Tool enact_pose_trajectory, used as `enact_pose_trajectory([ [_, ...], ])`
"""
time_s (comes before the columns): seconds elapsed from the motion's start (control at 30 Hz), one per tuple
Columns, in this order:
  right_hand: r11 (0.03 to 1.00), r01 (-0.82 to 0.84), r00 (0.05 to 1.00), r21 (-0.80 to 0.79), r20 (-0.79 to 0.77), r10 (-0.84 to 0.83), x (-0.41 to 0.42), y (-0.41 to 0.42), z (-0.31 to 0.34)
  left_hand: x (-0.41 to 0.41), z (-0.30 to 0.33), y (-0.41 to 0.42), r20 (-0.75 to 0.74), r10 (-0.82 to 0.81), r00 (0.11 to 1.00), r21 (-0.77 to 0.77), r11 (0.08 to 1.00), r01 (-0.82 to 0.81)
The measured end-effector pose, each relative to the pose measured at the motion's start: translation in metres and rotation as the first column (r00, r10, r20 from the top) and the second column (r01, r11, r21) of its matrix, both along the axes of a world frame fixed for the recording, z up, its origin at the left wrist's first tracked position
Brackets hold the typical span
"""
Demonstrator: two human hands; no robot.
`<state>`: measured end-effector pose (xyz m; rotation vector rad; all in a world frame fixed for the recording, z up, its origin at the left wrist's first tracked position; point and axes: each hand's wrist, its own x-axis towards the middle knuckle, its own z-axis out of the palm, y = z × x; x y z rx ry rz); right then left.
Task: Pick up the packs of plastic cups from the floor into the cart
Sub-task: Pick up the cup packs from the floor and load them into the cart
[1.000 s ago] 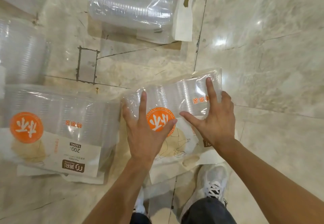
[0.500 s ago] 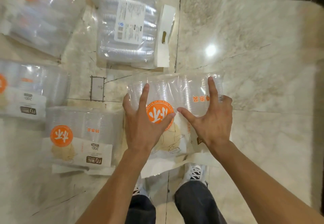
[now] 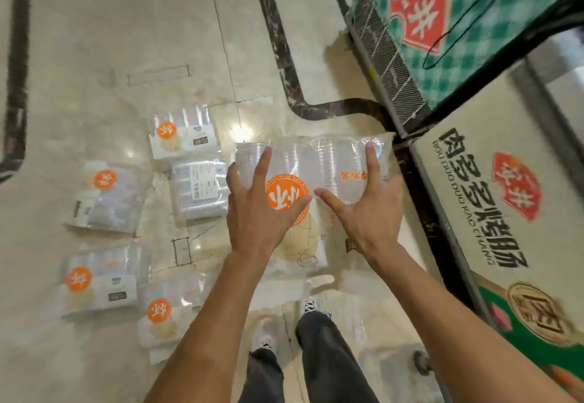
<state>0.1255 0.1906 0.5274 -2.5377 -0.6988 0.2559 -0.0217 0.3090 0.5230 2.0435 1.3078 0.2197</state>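
A clear pack of plastic cups (image 3: 319, 169) with an orange round label is held up in front of me, well above the floor. My left hand (image 3: 259, 213) grips its left side and my right hand (image 3: 369, 210) grips its right side, fingers spread over the top. Several more packs lie on the floor to the left: one far pack (image 3: 183, 132), one showing its white barcode label (image 3: 199, 189), one at mid left (image 3: 107, 197), and two near ones (image 3: 98, 282) (image 3: 167, 311). The cart (image 3: 448, 238) stands at the right, its dark frame close to the held pack.
Large cardboard boxes fill the cart: a white one with red and black print (image 3: 505, 200) and a green checked one (image 3: 458, 23) behind it. A cart wheel (image 3: 422, 361) sits near my feet (image 3: 311, 303). The floor is pale marble with dark inlay lines (image 3: 284, 55).
Both hands have lifted the pack off the floor as I stood up. The view has pulled back and swung right, bringing the cart and its boxes into sight.
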Motion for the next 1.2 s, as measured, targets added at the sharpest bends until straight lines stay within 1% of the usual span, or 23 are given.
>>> enact_pose_trajectory([
  [0.13,0.993,0.121,0.989,-0.008,0.089,-0.119,-0.015,-0.057,0.095,0.000,0.086,-0.041,0.051,-0.136,0.989,0.009,0.991,0.136],
  [0.27,0.963,0.270,0.951,0.010,0.155,-0.268,-0.035,-0.128,0.158,0.002,0.150,-0.088,0.098,-0.297,0.950,0.037,0.955,0.295],
  [0.4,0.906,0.421,0.885,0.045,0.197,-0.421,-0.050,-0.204,0.201,0.015,0.196,-0.145,0.129,-0.470,0.873,0.083,0.882,0.463],
  [0.53,0.812,0.581,0.789,0.063,0.203,-0.580,-0.065,-0.288,0.238,0.033,0.234,-0.216,0.143,-0.625,0.767,0.113,0.781,0.615],
  [0.67,0.697,0.712,0.677,0.089,0.178,-0.714,-0.081,-0.388,0.261,0.048,0.267,-0.308,0.145,-0.758,0.636,0.122,0.651,0.749],
  [0.83,0.533,0.840,0.514,0.106,0.160,-0.843,-0.117,-0.530,0.274,0.053,0.285,-0.447,0.154,-0.884,0.442,0.172,0.464,0.869],
  [0.93,0.449,0.891,0.434,0.068,0.163,-0.886,-0.145,-0.613,0.276,0.044,0.287,-0.534,0.128,-0.923,0.363,0.153,0.380,0.912],
  [1.07,0.335,0.941,0.327,0.053,0.115,-0.938,-0.182,-0.710,0.274,0.030,0.287,-0.637,0.077,-0.961,0.267,0.111,0.275,0.955],
  [1.2,0.227,0.973,0.224,0.032,0.072,-0.972,-0.208,-0.786,0.270,0.023,0.285,-0.716,0.101,-0.982,0.157,0.119,0.169,0.978],
])
